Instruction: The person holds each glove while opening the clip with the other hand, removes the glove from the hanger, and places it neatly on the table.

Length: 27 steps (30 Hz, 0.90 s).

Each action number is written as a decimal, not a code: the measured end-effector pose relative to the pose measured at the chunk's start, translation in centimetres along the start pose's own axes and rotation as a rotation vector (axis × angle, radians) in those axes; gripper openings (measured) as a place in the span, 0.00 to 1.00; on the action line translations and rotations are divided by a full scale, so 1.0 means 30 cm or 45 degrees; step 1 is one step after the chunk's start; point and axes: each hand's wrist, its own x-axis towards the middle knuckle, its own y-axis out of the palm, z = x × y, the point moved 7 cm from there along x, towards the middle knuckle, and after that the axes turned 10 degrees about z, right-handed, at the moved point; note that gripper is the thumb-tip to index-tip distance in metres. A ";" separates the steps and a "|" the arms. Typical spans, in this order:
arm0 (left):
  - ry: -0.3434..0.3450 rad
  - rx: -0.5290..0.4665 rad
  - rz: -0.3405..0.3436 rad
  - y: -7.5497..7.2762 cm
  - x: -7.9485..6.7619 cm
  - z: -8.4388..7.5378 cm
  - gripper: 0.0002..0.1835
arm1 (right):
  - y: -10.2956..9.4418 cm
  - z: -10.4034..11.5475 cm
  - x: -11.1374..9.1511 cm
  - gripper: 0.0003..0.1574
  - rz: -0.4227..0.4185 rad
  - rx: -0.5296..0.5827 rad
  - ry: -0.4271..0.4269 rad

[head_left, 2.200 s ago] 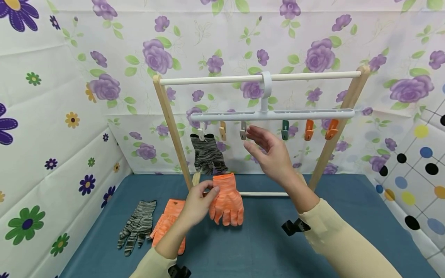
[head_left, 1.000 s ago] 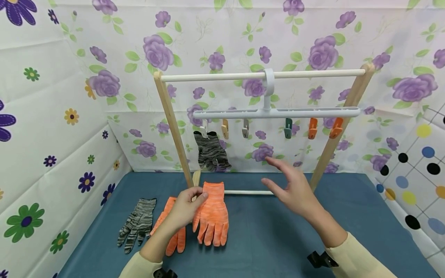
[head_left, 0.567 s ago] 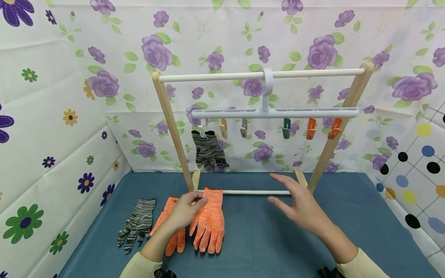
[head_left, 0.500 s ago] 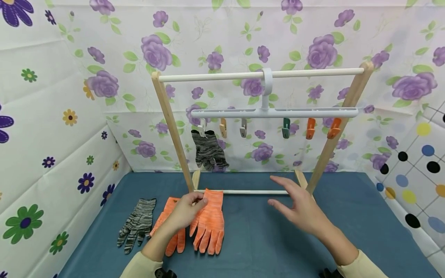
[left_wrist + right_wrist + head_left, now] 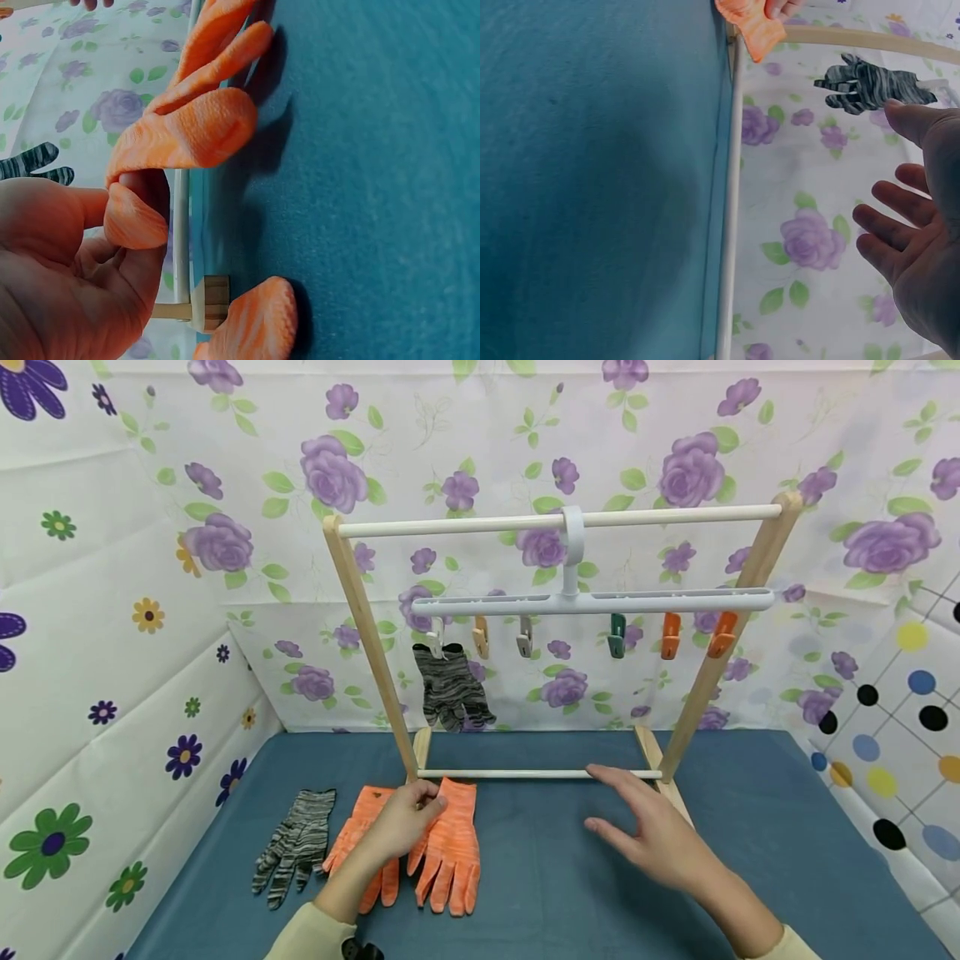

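Observation:
An orange knit glove (image 5: 453, 853) hangs low over the table, fingers downward, pinched at its left edge between thumb and fingers of my left hand (image 5: 407, 817). In the left wrist view the same glove (image 5: 180, 135) shows its fingertips close over the blue cloth. My right hand (image 5: 660, 831) hovers right of it with fingers spread and relaxed, holding nothing. Behind my left wrist lies a second orange glove (image 5: 367, 827), partly covered by the arm. A grey-black striped glove (image 5: 296, 843) rests flat farther left. Another striped glove (image 5: 450, 685) hangs from a white clip (image 5: 436, 637).
A wooden rack (image 5: 367, 643) with a white top rod (image 5: 465, 526) stands at the back. From it hangs a white hanger bar (image 5: 592, 602) with several clips, among them a grey clip (image 5: 524, 637) and a green clip (image 5: 617, 636). A low rod (image 5: 525, 774) joins the rack's feet.
My left hand has lowered the orange glove from near the hanger toward the table, slightly leftward. My right hand has dropped away from the grey clip, down and to the right.

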 end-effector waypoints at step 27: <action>-0.149 0.426 -0.087 0.031 0.005 0.002 0.25 | 0.058 -0.056 -0.043 0.48 0.063 -0.060 0.021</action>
